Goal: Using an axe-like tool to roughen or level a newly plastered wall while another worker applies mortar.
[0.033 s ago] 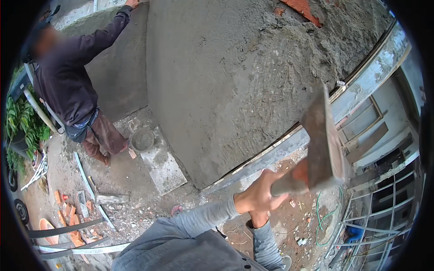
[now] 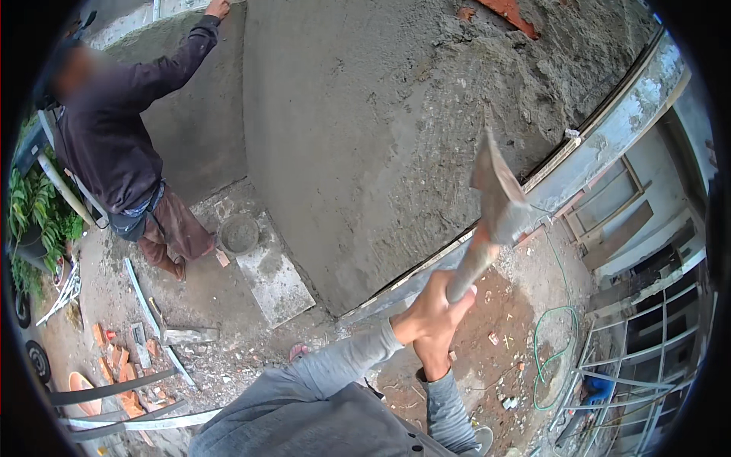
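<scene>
Mortar (image 2: 327, 152) is filling most of my view, lying smooth toward the left and rough and ridged toward the upper right. A pale, worn edge board (image 2: 609, 160) is running along its right side. A co-worker (image 2: 114, 145) in a dark long-sleeved top is standing at the left, holding one hand (image 2: 218, 9) up by the mortar's far edge. The person (image 2: 327, 419) in grey sleeves is reaching forward with both arms. Light metal bars (image 2: 628, 380) are forming a framework at the lower right. A whitish slab (image 2: 282, 293) is lying at the mortar's foot, and a round container (image 2: 239, 252) of grey mix is resting on it. Broken orange bricks (image 2: 129, 400) are lying heaped at the lower left; a green hose (image 2: 536, 346) is looping on the right. A broad-bladed hand tool (image 2: 502, 206) is showing in front of the mortar's right edge, blade upward; I'm not able to tell whether it is touching anything there. The left hand (image 2: 430, 305) and right hand (image 2: 436, 346) are overlapping at the near end of its handle (image 2: 474, 274), their fingers wrapping closely round it.
</scene>
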A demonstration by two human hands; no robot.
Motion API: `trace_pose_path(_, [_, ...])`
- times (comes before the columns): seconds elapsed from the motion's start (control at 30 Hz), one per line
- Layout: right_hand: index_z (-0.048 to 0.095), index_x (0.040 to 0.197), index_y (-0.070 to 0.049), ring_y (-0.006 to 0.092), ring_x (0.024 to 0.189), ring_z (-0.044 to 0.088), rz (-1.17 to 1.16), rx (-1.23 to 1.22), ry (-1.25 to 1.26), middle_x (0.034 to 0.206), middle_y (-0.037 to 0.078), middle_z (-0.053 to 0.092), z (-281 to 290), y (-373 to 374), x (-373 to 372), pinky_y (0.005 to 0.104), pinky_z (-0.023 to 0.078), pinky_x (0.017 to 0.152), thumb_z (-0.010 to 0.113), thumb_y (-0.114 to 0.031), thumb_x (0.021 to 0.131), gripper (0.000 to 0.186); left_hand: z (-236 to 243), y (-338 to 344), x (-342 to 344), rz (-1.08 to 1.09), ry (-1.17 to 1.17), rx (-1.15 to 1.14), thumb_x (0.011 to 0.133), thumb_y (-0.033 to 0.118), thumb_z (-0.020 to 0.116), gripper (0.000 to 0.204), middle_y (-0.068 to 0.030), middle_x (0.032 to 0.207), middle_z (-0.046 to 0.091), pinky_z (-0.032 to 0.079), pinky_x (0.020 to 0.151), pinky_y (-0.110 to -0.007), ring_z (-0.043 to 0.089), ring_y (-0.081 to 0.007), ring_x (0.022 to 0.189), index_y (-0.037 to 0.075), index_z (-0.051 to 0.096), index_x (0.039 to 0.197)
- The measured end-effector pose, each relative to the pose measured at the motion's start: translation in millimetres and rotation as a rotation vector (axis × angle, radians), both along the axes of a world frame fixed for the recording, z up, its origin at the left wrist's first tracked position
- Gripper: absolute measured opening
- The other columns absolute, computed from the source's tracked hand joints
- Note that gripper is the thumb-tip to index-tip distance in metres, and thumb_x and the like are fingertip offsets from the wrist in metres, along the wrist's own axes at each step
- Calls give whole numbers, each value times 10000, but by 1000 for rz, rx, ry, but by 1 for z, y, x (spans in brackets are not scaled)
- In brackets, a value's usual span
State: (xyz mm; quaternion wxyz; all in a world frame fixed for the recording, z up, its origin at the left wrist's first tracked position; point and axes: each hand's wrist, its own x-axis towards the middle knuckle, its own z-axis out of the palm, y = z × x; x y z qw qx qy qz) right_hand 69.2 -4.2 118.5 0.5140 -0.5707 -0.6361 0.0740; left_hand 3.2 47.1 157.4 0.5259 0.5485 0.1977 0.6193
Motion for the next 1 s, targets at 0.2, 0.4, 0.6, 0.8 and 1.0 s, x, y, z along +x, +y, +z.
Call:
trace_pose_path(0.2, [580, 1041, 69, 194, 756, 665, -26, 120, -6, 753, 140, 664, -3, -8, -3, 339, 504, 667, 631, -72, 795, 288, 17, -16, -19, -183, 28, -29, 819, 125, 600, 184, -69, 577, 495, 377, 541, -349, 467, -149, 560, -24, 528, 738])
trace_pose_path(0.4, [595, 993, 70, 172, 743, 660, 60, 54, 121, 719, 132, 659, 0, -2, -8, 326, 501, 657, 628, -73, 797, 245, 1, 2, -16, -197, 61, 178, 802, 150, 586, 181, -82, 572, 521, 409, 508, -313, 519, -151, 517, -7, 515, 748])
trace_pose_path(0.6, [597, 954, 27, 225, 675, 630, 159, -429, 299, 739, 138, 662, -23, -41, -4, 371, 486, 648, 641, -92, 792, 205, -16, -28, -16, -107, -111, -257, 886, 65, 497, 300, 6, 491, 407, 300, 379, -250, 365, -75, 383, 94, 375, 614])
trace_pose_path(0.8, [594, 879, -7, 444, 751, 616, 142, -408, 182, 769, 241, 613, -34, -82, -3, 448, 487, 641, 657, -110, 751, 176, -60, -73, -22, -87, -146, -322, 891, 49, 488, 273, -34, 491, 423, 391, 419, -279, 409, -108, 393, 87, 334, 669])
trace_pose_path(1.0, [618, 1007, 7, 456, 818, 606, 177, -388, 273, 845, 266, 632, -43, -122, 23, 449, 499, 680, 686, -79, 689, 336, -80, -110, -4, 15, 341, 112, 858, 20, 541, 155, -103, 858, 541, 434, 773, -333, 525, -180, 797, 19, 432, 748])
